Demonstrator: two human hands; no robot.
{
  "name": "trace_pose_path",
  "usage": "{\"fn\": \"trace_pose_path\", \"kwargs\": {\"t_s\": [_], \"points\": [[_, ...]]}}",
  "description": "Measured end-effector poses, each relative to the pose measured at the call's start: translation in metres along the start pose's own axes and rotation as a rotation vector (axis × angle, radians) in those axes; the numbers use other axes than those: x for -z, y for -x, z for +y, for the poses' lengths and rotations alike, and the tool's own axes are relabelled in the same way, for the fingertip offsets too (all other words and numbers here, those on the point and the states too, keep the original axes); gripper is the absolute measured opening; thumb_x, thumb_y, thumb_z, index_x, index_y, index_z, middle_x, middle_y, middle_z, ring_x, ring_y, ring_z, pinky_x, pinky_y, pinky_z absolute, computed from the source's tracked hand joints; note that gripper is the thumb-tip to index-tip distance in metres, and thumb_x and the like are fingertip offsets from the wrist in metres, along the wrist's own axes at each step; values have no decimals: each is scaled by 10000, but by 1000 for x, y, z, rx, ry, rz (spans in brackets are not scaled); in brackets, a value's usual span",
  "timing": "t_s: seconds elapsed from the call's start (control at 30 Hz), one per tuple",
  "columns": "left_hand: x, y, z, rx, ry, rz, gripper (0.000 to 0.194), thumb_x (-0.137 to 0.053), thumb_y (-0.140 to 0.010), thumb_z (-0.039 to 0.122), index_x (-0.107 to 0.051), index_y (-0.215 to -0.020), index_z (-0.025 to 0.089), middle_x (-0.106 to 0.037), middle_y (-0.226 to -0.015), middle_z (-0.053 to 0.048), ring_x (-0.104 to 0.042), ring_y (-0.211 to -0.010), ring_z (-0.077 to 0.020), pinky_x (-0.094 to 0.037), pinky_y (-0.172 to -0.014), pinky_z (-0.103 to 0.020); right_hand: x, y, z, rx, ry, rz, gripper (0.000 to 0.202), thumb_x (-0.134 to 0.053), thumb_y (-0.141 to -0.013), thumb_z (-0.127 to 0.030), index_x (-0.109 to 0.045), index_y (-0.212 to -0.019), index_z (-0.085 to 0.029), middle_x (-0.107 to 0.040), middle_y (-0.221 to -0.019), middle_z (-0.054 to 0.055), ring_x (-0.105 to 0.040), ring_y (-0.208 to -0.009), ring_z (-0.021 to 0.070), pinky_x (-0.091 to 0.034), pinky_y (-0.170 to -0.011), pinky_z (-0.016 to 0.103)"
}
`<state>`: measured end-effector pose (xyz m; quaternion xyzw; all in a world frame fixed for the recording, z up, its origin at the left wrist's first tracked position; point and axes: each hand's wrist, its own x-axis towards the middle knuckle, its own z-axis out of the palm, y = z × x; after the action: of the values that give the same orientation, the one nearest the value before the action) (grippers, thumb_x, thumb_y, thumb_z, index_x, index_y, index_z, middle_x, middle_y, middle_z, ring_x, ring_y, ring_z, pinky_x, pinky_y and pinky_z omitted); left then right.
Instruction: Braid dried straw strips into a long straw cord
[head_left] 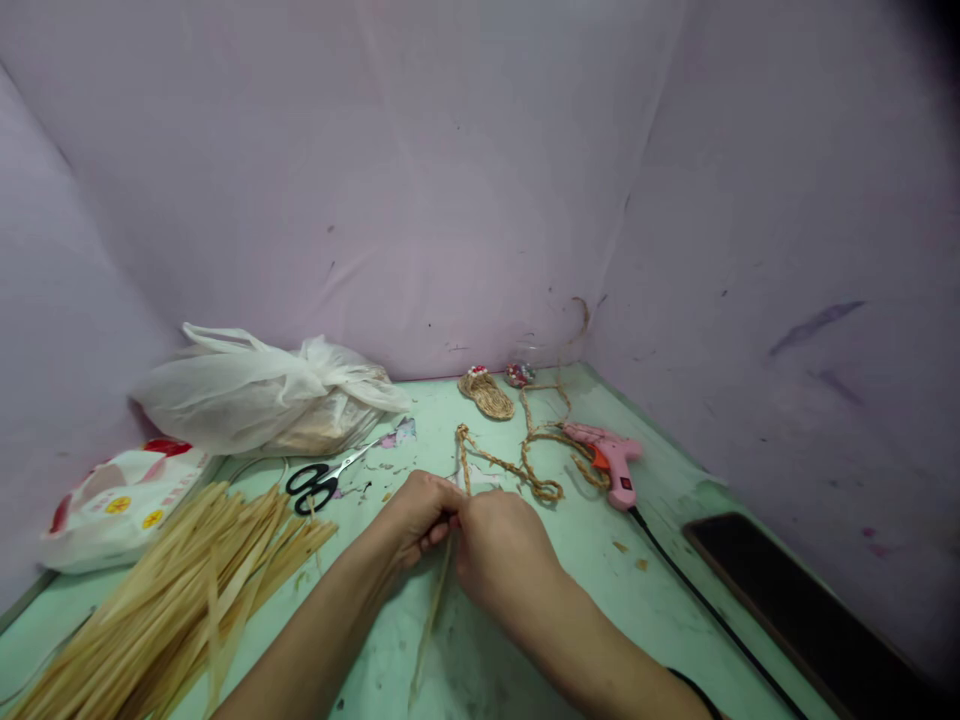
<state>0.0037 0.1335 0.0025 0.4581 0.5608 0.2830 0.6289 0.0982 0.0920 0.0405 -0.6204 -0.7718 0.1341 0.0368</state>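
Both hands meet at the middle of the green table. My left hand (421, 515) has its fingers pinched on a braided straw cord (464, 462). My right hand (501, 540) presses against it, closed on the same cord. Loose straw ends (435, 610) hang below the hands toward the front. Beyond the hands the cord bends back and runs right in a twisted length (525, 475), reaching a pink glue gun (619, 465). Further back lies a small woven straw slipper (491, 397) with red and white beads. The fingertips of my right hand are mostly hidden.
A bundle of flat straw strips (172, 610) lies at left, near black-handled scissors (315, 487). Behind are a white plastic bag (277, 395) and a white-and-red packet (120, 505). A bead container (519, 374) is at the back; a dark phone-like slab (795, 600) lies right, beside the black cable (697, 595).
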Motion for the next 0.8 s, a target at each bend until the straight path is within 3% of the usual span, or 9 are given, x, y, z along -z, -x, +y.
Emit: {"fn": "trace_pose_path", "kwargs": {"t_s": [0.17, 0.23, 0.37, 0.43, 0.57, 0.7, 0.8], "points": [[7, -6, -2, -1, 9, -37, 17, -471, -423, 124, -464, -438, 121, -353, -315, 60, -209, -266, -6, -79, -314, -165, 6, 0, 13, 34, -76, -34, 168, -523, -652, -155, -677, -716, -135, -652, -685, 94, -567, -624, 150, -338, -542, 214], [10, -8, -3, 2, -6, -84, 56, -503, -445, 150, -506, -485, 110, -393, -340, 48, -222, -263, -9, -69, -311, -171, 12, -8, 32, 10, -224, -38, 156, -531, -653, -218, -663, -654, -136, -628, -608, 60, -534, -560, 132, -309, -491, 210], [13, -9, -5, -6, -48, -136, 120, -558, -490, 199, -551, -554, 98, -407, -354, 47, -225, -254, -17, -53, -307, -188, 11, -29, 63, -86, -567, 75, 214, -468, -711, -252, -626, -643, -125, -592, -585, 28, -495, -527, 98, -299, -469, 188], [13, -7, -5, -19, -56, -132, 90, -552, -502, 190, -530, -522, 105, -397, -350, 49, -223, -254, -16, -59, -308, -189, -1, -37, 64, -115, -663, 13, 190, -474, -702, -241, -584, -600, -124, -569, -553, 22, -479, -495, 88, -309, -464, 183], [11, -5, -4, -41, -81, -116, 46, -493, -501, 137, -515, -480, 103, -398, -344, 41, -224, -258, -14, -81, -313, -184, -28, -43, 51, -150, -853, -266, 186, -438, -721, -258, -527, -600, -149, -500, -455, -10, -418, -367, 78, -294, -399, 193], [11, -3, -1, -46, -151, -151, 116, -470, -523, 139, -571, -551, 91, -387, -336, 44, -228, -260, -25, -111, -314, -182, -36, -44, 50, -99, -750, -184, 190, -471, -688, -253, -501, -532, -149, -386, -403, -48, -310, -342, 49, -206, -374, 197], [10, -2, 0, -56, -263, -163, 78, -458, -544, 143, -499, -479, 127, -369, -326, 46, -275, -268, -41, -171, -327, -183, -39, -47, 56, -63, -716, -123, 194, -492, -650, -241, -462, -480, -151, -305, -386, -66, -253, -364, 41, -166, -375, 198]]}}
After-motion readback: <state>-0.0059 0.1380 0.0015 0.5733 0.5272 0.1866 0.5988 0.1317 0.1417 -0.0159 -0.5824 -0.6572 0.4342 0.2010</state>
